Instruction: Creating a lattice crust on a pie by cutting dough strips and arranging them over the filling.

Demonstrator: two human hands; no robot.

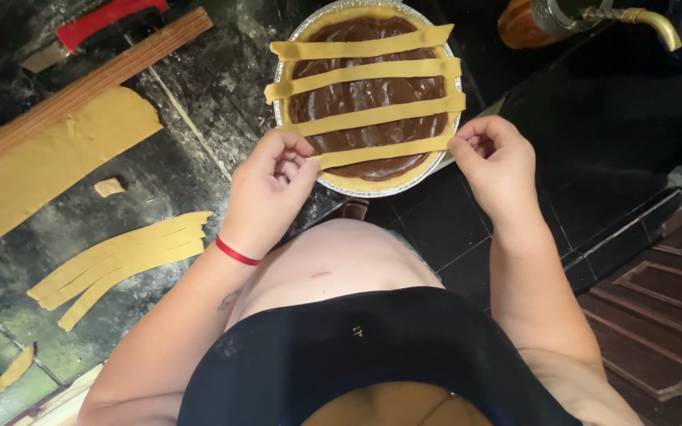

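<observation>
— What's hard to see?

— The dark worktop (199,102) swallows detail, and the pie tin (372,188) hides mostly under chocolate filling.

— And the dough strip (384,151)?

— It spans the tin's near side. The left hand (266,189) pinches one end, the right hand (499,166) the other, fingers clamped on it. Spare cut strips (120,256) lie well left.

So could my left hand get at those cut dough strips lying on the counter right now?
Probably yes: the cut dough strips lie bare beside the left hand, but it's pinching a strip end on the pie.
</observation>
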